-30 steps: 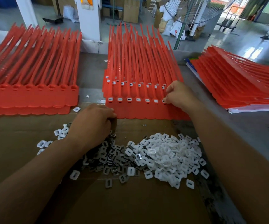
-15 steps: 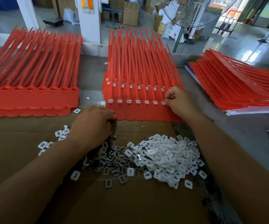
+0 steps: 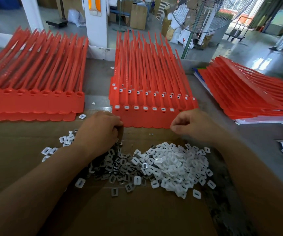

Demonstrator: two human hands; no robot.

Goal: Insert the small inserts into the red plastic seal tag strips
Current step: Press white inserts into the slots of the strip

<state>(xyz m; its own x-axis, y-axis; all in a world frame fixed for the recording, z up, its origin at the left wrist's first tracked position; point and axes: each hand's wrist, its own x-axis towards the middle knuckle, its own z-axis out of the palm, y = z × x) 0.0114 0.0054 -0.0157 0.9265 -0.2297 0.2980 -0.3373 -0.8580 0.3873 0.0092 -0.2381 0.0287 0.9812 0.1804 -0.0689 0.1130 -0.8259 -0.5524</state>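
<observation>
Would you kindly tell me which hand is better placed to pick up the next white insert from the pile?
Probably the right hand: its fingers are curled, seemingly empty, right beside the white inserts. The left hand sits over the darker pieces on the pile's left side.

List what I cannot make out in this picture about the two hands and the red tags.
1. Left hand: in the head view its back hides the curled fingers, so whether they hold inserts is unclear.
2. Right hand: the fingertips meet, but blur hides whether an insert is between them.
3. Right stack: blurred and cut by the right edge; its slots cannot be seen.
</observation>
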